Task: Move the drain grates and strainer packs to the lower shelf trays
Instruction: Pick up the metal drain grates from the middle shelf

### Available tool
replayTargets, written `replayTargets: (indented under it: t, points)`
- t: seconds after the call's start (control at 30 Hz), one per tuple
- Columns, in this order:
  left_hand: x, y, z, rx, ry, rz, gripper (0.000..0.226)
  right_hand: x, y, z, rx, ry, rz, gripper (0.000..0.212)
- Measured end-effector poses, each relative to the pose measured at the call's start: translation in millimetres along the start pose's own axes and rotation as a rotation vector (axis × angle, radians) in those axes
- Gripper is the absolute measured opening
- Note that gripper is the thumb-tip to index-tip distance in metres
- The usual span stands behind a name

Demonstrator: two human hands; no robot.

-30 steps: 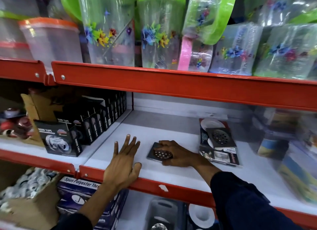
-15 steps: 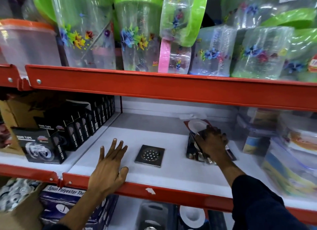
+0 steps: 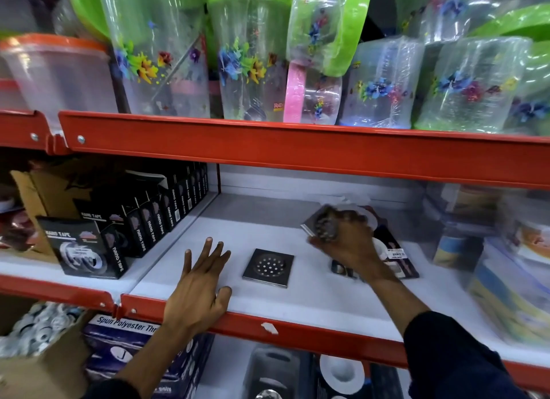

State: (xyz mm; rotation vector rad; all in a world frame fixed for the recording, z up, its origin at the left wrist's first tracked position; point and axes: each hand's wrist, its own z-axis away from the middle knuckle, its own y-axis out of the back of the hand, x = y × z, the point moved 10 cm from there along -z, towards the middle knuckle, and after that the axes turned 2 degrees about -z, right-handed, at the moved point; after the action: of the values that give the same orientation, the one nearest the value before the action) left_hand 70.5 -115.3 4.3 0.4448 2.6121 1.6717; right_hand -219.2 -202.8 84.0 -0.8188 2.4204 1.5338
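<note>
The right hand (image 3: 342, 244) is closed around a square metal drain grate (image 3: 323, 224), lifted clear of the white shelf (image 3: 312, 294) and tilted, with the fingers wrapped over its far edge; the grate is blurred, so the exact hold on it is hard to read. Under and behind that hand lie the strainer packs (image 3: 395, 258), flat carded packs resting on the shelf. A second drain grate (image 3: 268, 267) lies flat on the shelf between the two hands, touching neither. The left hand (image 3: 199, 285) is open and empty, palm down on the front lip of the shelf, fingers spread, just beside that grate.

The grates look like stiff, polished steel: thin, fairly heavy for their size, and slippery on a flat face. I would take one by pinching two opposite edges, or by hooking a fingertip under a corner first, since it sits flush on the shelf. The packs look light and bendy, best held by the card edge.

Below the red rail (image 3: 297, 330) the lower shelf shows dark trays (image 3: 273, 369), partly hidden, where these likely go
</note>
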Motion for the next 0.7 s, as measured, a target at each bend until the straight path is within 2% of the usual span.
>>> replayTargets:
  t: [0.1, 0.17, 0.4, 0.57, 0.7]
  points:
    - [-1.2, -1.4, 0.9, -0.005, 0.005, -0.009, 0.078, -52.3, -64.8, 7.1, -0.345, 0.097, -0.035, 0.068]
    - [-1.3, -1.4, 0.8, -0.002, 0.007, -0.003, 0.078, -66.2, -100.2, 11.8, -0.489, 0.112, 0.046, 0.075]
    - [-2.4, -0.9, -1.6, 0.001, 0.017, -0.010, 0.078, -78.7, -131.6, 16.0, -0.572, 0.141, 0.096, 0.066]
    - [-4.0, -2.2, -1.8, -0.010, 0.020, -0.015, 0.078, -78.3, -133.3, 21.9, -0.623, 0.135, 0.108, 0.073]
    - [-4.4, -3.4, -0.2, -0.036, 0.011, -0.030, 0.077, -81.6, -119.5, 32.0, -0.578, 0.134, 0.110, 0.090]
